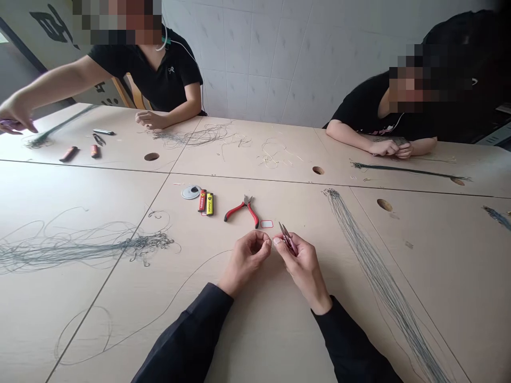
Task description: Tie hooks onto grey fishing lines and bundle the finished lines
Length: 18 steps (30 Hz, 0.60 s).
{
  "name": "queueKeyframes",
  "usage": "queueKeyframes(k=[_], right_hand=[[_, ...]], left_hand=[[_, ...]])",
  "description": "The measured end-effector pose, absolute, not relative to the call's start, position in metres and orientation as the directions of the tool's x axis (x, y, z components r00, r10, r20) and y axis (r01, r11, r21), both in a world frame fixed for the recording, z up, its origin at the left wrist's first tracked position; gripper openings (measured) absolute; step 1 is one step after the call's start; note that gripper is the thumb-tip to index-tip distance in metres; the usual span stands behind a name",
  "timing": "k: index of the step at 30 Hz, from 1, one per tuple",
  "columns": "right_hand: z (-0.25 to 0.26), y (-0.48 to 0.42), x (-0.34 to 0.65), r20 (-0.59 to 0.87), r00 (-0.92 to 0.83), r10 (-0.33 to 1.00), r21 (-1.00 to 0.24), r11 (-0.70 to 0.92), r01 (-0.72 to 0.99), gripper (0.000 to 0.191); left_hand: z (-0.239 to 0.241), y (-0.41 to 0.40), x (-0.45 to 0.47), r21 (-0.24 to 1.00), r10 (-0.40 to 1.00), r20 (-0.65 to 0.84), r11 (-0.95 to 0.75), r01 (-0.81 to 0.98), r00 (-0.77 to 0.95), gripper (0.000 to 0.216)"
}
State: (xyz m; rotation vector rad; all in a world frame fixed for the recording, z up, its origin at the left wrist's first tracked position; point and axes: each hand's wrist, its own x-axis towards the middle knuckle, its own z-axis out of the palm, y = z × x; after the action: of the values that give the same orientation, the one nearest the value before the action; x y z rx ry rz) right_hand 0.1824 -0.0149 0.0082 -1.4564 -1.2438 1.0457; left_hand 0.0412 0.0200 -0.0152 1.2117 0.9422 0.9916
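Note:
My left hand (248, 259) is closed in a pinch on a thin grey-green line (171, 303). The line trails from it to the lower left and lies in a loose loop on the table. Close beside it, my right hand (301, 266) is closed round small scissors (286, 236), their pointed blades up and slightly apart. Its thumb and fingertip are pressed together near the left fingertips; anything tiny between them cannot be made out. Just beyond my hands lie red-handled pliers (246, 209) and a small red-edged white label (266, 224).
A tangled line bundle (147, 243) with small hooks lies left; a straighter line bundle (371, 255) runs down the right. Near the pliers are a red lighter (202, 200), a yellow lighter (209, 204) and a round disc (190, 192). Two people sit opposite. The table has round holes (384, 205).

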Motion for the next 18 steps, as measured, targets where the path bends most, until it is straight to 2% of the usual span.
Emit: queueKeyframes(k=[4,18], right_hand=[[0.0051,-0.0153,0.183,-0.014,0.101,0.995,-0.969,-0.038,0.244,0.033],[-0.0012,-0.0146,0.1842,0.057,0.061,0.997,-0.933,0.032,0.358,0.035]], left_hand=[[-0.0144,0.0196,0.0411,0.99,0.95,-0.076,0.108,-0.089,0.304,0.031],[-0.019,0.018,0.042,0.993,0.949,-0.034,0.068,-0.1,0.312,0.029]])
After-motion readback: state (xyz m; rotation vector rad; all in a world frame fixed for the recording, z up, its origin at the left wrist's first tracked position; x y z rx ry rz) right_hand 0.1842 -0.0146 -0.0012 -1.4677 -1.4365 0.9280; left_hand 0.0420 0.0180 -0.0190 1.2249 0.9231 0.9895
